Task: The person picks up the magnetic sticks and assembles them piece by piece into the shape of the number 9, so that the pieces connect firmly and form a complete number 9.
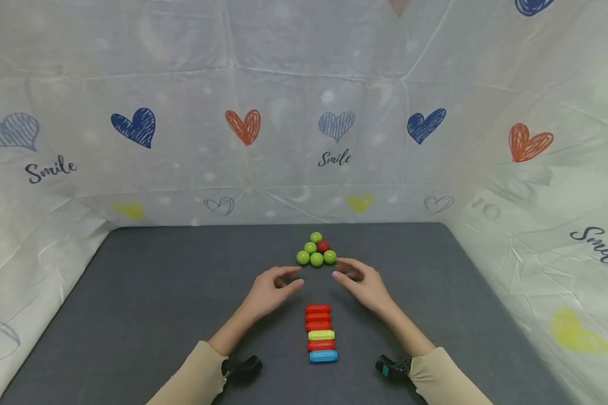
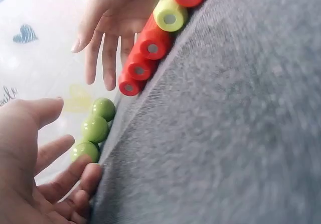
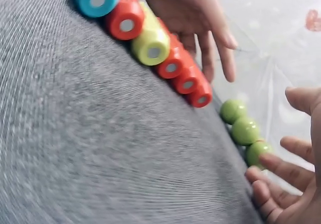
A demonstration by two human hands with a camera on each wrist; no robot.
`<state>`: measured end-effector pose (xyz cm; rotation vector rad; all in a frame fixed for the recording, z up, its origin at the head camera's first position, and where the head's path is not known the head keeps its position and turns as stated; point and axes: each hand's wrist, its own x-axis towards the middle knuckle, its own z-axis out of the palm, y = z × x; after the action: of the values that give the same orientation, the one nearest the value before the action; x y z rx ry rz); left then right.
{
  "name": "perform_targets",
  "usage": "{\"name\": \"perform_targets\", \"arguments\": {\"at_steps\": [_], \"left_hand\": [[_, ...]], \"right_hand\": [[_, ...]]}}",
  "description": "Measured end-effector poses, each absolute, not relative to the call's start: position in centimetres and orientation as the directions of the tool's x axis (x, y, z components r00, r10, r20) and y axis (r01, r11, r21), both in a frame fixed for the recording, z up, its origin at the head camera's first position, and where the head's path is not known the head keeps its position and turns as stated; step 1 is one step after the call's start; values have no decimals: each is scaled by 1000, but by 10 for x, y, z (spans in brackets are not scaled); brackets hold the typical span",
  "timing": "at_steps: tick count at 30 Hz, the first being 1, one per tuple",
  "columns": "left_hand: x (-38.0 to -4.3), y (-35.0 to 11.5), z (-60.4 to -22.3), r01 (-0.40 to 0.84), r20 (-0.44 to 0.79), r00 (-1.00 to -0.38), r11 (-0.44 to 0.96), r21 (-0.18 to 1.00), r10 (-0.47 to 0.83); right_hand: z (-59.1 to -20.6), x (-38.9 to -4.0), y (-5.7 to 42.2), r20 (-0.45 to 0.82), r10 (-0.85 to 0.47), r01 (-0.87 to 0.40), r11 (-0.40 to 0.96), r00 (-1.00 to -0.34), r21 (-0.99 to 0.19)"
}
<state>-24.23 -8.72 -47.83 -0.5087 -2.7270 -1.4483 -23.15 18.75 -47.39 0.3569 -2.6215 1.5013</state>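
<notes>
Small glossy balls lie in a triangle toward the back of the table: green balls [image 1: 316,259] and one red ball [image 1: 323,246] at the right of the middle row. My left hand [image 1: 271,291] is just in front and left of them, fingers relaxed, holding nothing. On the other side my right hand [image 1: 366,286] has its fingertips close to the front right green ball [image 3: 258,154], and it too holds nothing. Between my forearms short plastic rods lie side by side in a column: several red rods [image 1: 317,318], a yellow rod [image 1: 321,335] and a blue rod [image 1: 323,356] nearest me. Grey discs show in their ends.
A dark grey cloth-like surface [image 1: 182,281] covers the table. Behind it and along the sides hangs a pale sheet [image 1: 284,169] printed with hearts and the word Smile. Black wrist straps [image 1: 395,367] sit at both cuffs.
</notes>
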Motion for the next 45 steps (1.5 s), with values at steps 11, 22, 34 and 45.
{"name": "perform_targets", "arguments": {"at_steps": [11, 22, 34, 45], "left_hand": [[-235, -91, -489, 375, 219, -905, 443, 814, 364], [-231, -83, -491, 525, 260, -796, 409, 747, 547], [-234, -83, -491, 537, 241, -775, 407, 739, 585], [-235, -83, -492, 544, 226, -768, 423, 725, 600]], "right_hand": [[-496, -227, 183, 376, -397, -523, 379, -837, -764], [-501, -229, 189, 401, -499, -611, 386, -768, -691], [-497, -232, 190, 358, -571, -620, 368, -739, -693], [-497, -232, 190, 362, -586, -634, 362, -725, -684]]}}
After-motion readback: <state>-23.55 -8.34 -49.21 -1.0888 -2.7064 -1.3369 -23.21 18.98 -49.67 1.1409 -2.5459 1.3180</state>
